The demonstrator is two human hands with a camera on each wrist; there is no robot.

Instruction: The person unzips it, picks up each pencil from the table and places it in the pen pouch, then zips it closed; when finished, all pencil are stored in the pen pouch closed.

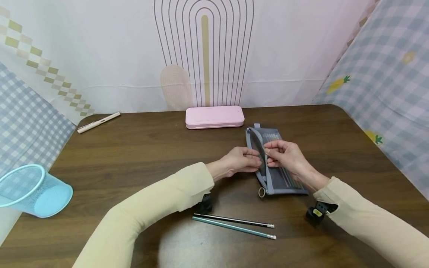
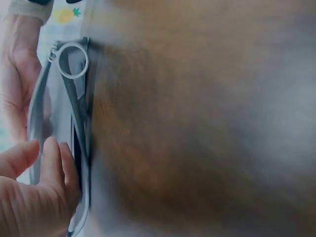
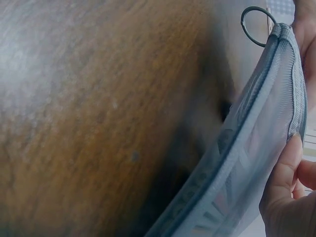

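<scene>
Head view: right hand (image 1: 289,155) pinches gaping pouch (image 1: 279,180), slim sticks (image 1: 272,137) inside; left hand (image 1: 239,162) relaxed.

Left sleeve (image 1: 167,193) pale yellow, right sleeve (image 1: 375,219) cream — both long, plain; left wrist camera (image 1: 205,204) black; right wrist camera (image 1: 312,216) black — yellow-green marking (image 1: 317,212).

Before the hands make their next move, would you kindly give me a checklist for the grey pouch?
1. Grey pouch open: ok, its zipped mouth gapes.
2. Right hand steadying it: ok, fingertips pinch its edge.
3. Left hand free of pencils: ok, fingers at the mouth.
4. Black pencil and teal pencil inside: not ok, both lie outside.
5. Contents identified: cannot tell through the mesh.
</scene>
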